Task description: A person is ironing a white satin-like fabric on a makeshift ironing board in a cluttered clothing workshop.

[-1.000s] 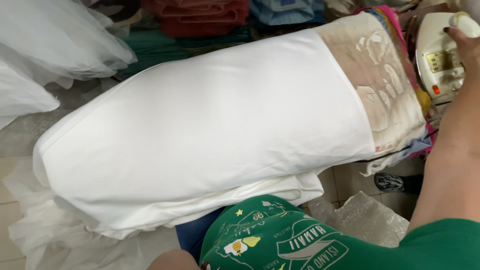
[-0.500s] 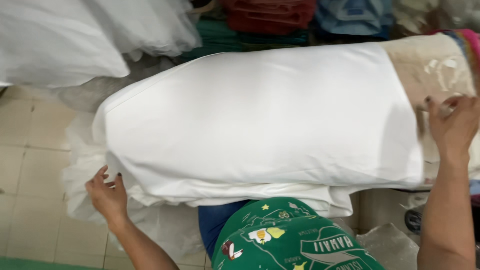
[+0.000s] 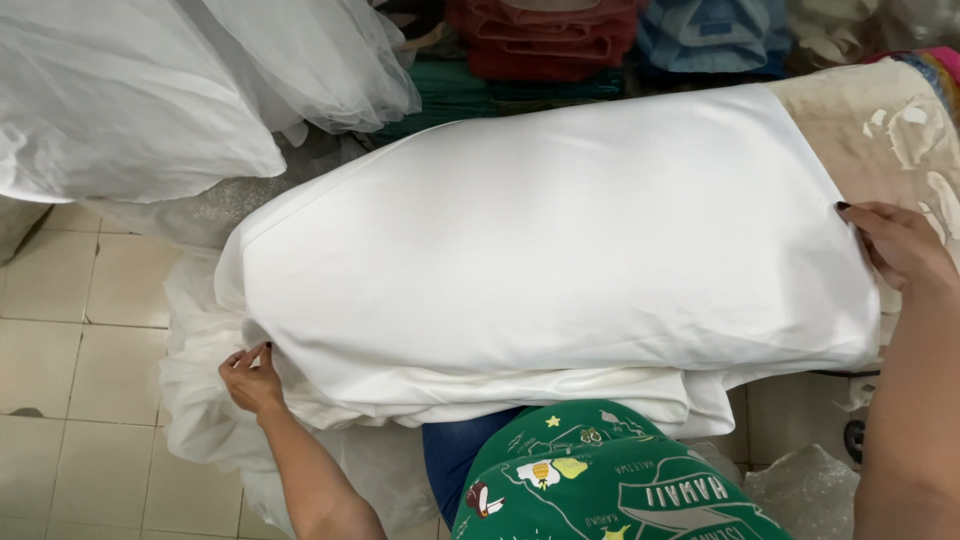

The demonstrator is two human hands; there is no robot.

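Fabric under inspection: 1 large white cloth [image 3: 540,240], folded in several layers and spread flat across a padded board whose worn beige cover [image 3: 890,140] shows at the right end. The cloth's near edge hangs over the board's front, toward the person's green printed shirt [image 3: 610,480].

Left hand [image 3: 250,378]: low at the cloth's left front corner, fingers curled against the overhanging lower layers. Contact is plain; whether the fingers pinch the fabric or only press it cannot be told, as the tips are tucked into the folds.

Right hand [image 3: 900,245]: fingers extended, resting flat at the cloth's right edge where it meets the beige cover. Not clenched; it appears to press the fabric down, not to grasp it.

Risks noted:
1. The stacked layers at the front are uneven. A pull from the left hand alone could drag the lower layers out of line with the top sheet and set in creases.
2. The right hand only presses. If that pressure lifts, the overhanging weight could slide the cloth toward the tiled floor [image 3: 70,330].
3. White netting [image 3: 200,430] bunches directly beneath the left corner; the fingers could catch it along with the cloth.
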